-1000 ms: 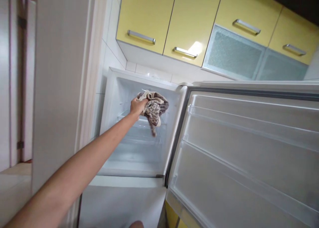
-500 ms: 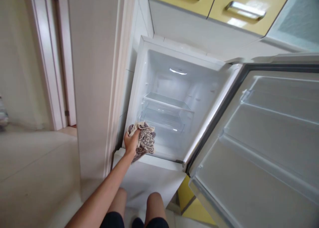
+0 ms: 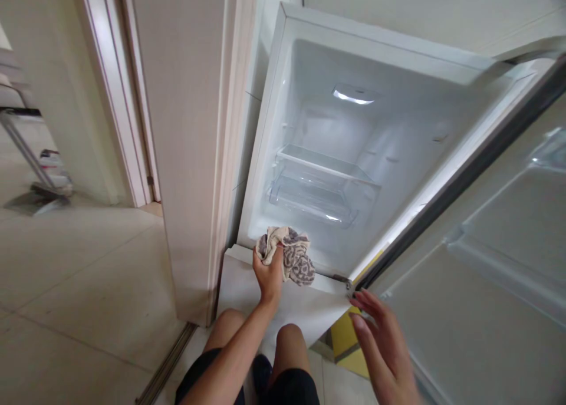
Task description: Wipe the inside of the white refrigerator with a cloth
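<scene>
The left hand point(image 3: 268, 273) is closed in a fist around a crumpled beige-and-brown patterned cloth point(image 3: 289, 254), bunching it against the near bottom lip of the open white refrigerator compartment point(image 3: 274, 128), just above the closed white lower door point(image 3: 247, 287). The right hand point(image 3: 382, 340) is spread, fingers loosely apart and holding nothing, near the lower inner edge of the open white refrigerator door point(image 3: 486, 310), close to the hinge; whether it touches the door cannot be told.

The likeliest slip, as I judge it, is the loose tail of the cloth catching on the hinge or the dark door gasket point(image 3: 464, 175) just to its right, since the fabric hangs floppy and uneven. A push too far in could also knock the clear plastic shelf point(image 3: 325, 166) and the clear drawer point(image 3: 309, 198) beneath it, which look light and thin.

The cloth is soft, thick and wrinkled. The compartment walls are smooth, glossy moulded plastic with rounded corners, lit by a small lamp point(image 3: 351, 95) at the far top. The door's inner liner is pale, ribbed with shallow rails. The floor point(image 3: 66, 287) at left is pale glossy tile.
</scene>
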`<state>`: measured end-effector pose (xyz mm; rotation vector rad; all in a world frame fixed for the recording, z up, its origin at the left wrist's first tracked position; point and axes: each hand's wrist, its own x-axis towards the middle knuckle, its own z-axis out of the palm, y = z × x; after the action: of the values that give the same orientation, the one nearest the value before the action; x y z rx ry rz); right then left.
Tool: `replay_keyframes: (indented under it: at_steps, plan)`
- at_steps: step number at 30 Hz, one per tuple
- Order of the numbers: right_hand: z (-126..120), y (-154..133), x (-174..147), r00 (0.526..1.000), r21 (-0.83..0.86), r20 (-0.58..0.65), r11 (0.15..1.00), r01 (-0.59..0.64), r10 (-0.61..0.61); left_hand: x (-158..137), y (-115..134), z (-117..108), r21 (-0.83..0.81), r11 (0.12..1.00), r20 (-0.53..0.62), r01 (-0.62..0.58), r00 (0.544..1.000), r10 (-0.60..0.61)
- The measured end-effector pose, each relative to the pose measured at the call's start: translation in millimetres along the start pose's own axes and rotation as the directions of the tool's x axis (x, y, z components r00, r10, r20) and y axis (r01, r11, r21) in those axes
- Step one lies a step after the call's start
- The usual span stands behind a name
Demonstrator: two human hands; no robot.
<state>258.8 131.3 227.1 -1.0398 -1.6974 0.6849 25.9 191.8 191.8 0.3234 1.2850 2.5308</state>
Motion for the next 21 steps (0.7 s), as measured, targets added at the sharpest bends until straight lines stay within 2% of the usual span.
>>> replay_keyframes:
  at_steps: [1, 2, 4, 6, 9, 11, 14, 16, 17, 21]
  plan:
    - [17.8, 1.6, 8.0, 0.986, 0.092, 0.075, 0.984, -0.152, 0.145, -7.0, 0.0, -0.8, 0.000, 1.000, 0.029, -0.022, 0.999, 0.022]
    - [33.7, 3.2, 14.9, 0.959, 0.164, 0.150, 0.950, -0.265, 0.241, -13.6, -0.3, -2.1, 0.008, 0.999, 0.062, -0.043, 0.997, 0.042]
    - [58.8, 6.7, 25.1, 0.906, 0.229, 0.269, 0.893, -0.389, 0.326, -25.6, -2.1, -5.8, 0.045, 0.997, 0.119, -0.067, 0.991, 0.061]
    - [75.8, 10.0, 30.7, 0.896, 0.233, 0.319, 0.891, -0.391, 0.309, -35.0, -5.4, -10.8, 0.097, 0.994, 0.163, -0.043, 0.986, 0.027]
    - [90.9, 13.4, 32.9, 0.917, 0.274, 0.316, 0.902, -0.333, 0.243, -42.8, -9.7, -19.0, 0.128, 0.986, 0.256, 0.104, 0.957, -0.134]
    - [96.1, 15.9, 32.4, 0.928, 0.364, 0.297, 0.871, -0.329, 0.226, -43.0, -9.7, -24.5, 0.107, 0.969, 0.362, 0.223, 0.899, -0.247]
    - [99.0, 24.3, 31.4, 0.914, 0.411, 0.307, 0.830, -0.378, 0.264, -37.6, -4.3, -32.5, 0.093, 0.940, 0.576, 0.328, 0.752, -0.320]
    - [100.5, 33.3, 31.3, 0.921, 0.362, 0.251, 0.854, -0.374, 0.297, -33.4, 1.7, -37.1, 0.076, 0.929, 0.684, 0.363, 0.659, -0.313]
    - [101.8, 38.2, 31.3, 0.936, 0.333, 0.184, 0.876, -0.348, 0.301, -31.9, 5.2, -39.0, 0.058, 0.926, 0.714, 0.374, 0.632, -0.300]
    - [112.4, 53.2, 30.0, 0.974, 0.228, -0.098, 0.958, -0.176, 0.203, -30.6, 20.6, -44.3, 0.035, 0.926, 0.754, 0.377, 0.598, -0.272]
